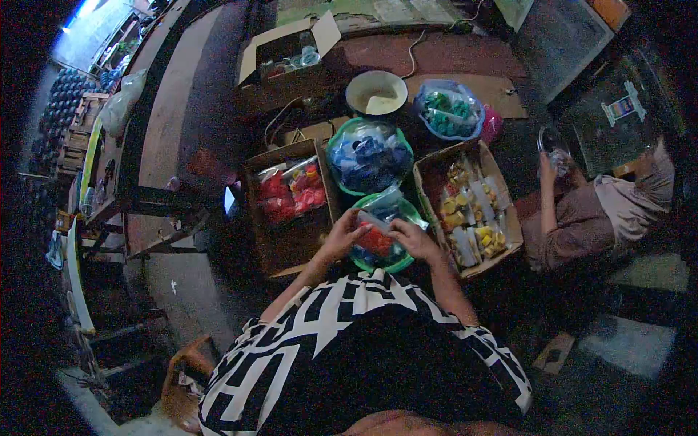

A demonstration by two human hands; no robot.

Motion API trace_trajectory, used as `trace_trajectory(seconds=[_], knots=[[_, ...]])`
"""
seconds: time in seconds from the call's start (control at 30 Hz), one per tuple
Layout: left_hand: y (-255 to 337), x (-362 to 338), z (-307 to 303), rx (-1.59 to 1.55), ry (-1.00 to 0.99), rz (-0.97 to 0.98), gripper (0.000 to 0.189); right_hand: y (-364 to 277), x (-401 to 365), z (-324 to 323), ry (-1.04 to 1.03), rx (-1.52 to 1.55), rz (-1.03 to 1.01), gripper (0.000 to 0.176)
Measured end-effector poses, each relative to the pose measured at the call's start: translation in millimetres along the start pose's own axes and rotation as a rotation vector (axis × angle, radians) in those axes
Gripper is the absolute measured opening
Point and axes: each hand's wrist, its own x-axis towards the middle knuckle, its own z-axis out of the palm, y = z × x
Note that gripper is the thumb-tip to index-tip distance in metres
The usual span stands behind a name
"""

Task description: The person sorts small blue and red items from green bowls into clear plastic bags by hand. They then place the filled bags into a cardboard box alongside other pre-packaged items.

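Both my hands meet over a green basket [418, 254] directly in front of me. My left hand [344, 237] pinches one side of a clear plastic bag [374, 221], and my right hand [413, 240] grips its other side. Red pieces [373, 242] show just beneath the bag. Left of my hands, a cardboard box [280, 251] holds bags of red pieces [291, 190]. On the right, another cardboard box [515, 231] contains small packets with yellow pieces [488, 237]. Behind the green basket, a second basket [336, 174] carries blue pieces in clear plastic [372, 154].
A white bowl [358, 104] and a bluish basket of bagged green pieces [448, 107] stand farther back. An open carton [280, 91] with clear items is at back left. To the right sits another person [582, 218], a hand on a clear bag. A wooden bench [171, 109] runs along the left.
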Motion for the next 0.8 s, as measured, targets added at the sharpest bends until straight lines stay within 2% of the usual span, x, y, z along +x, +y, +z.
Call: trace_trajectory(seconds=[0.03,0.07,0.1,0.17,0.23,0.3,0.33,0.4,0.43,0.5,0.53,0.6,0.63,0.7,0.73,0.8], knots=[[-3.9,-4.4,-6.5,-0.060,0.021,-0.064,0.035,-8.3,1.9,6.0,-0.045,-0.015,0.075,0.018],[-8.8,-9.4,-12.4,-0.287,0.022,-0.153,0.027,2.4,10.4,15.7,-0.091,-0.028,0.086,0.018],[-12.2,-14.3,-19.3,-0.289,0.019,-0.160,0.027,2.4,13.4,25.6,-0.092,-0.025,0.092,0.018],[-13.8,-23.5,-36.1,-0.257,0.061,-0.205,0.024,-0.6,19.1,47.0,0.035,0.089,0.072,0.019],[-36.1,-22.9,-60.1,-0.262,0.076,-0.184,0.021,-2.9,25.8,59.4,0.049,0.053,0.086,0.022],[-31.8,-19.2,-88.6,-0.038,0.247,-0.042,0.021,-5.3,29.6,69.4,0.158,0.028,0.041,0.026],[-38.0,-13.9,-104.5,-0.039,0.242,-0.042,0.021,-6.5,30.7,72.1,0.162,0.027,0.044,0.026],[-59.5,4.1,-134.2,-0.097,0.494,0.074,0.022,-6.4,30.1,73.3,0.172,0.130,0.102,0.030],[-62.6,13.2,-145.2,-0.100,0.487,0.076,0.022,-4.6,29.7,73.9,0.179,0.127,0.104,0.030],[-65.1,34.0,-163.8,-0.291,0.749,0.116,0.026,0.2,27.7,75.4,0.213,-0.080,0.095,0.030],[-72.6,47.8,-175.7,-0.295,0.737,0.117,0.026,0.3,25.5,76.6,0.223,-0.083,0.101,0.030],[-87.7,75.1,-192.5,0.173,0.831,0.300,0.030,-0.4,19.8,79.8,0.250,-0.156,0.149,0.030],[-83.0,81.6,-190.0,0.165,0.815,0.304,0.030,4.0,17.3,83.5,0.265,-0.159,0.158,0.030],[-74.9,92.8,-181.3,0.278,0.828,0.080,0.033,14.3,11.4,91.1,0.328,-0.124,0.124,0.027],[-96.0,106.2,-182.6,0.270,0.808,0.083,0.033,12.1,7.3,91.8,0.345,-0.129,0.136,0.027],[-155.9,139.4,-187.7,0.419,0.936,-0.081,0.037,5.2,-0.1,91.4,0.357,-0.202,0.197,0.024]])
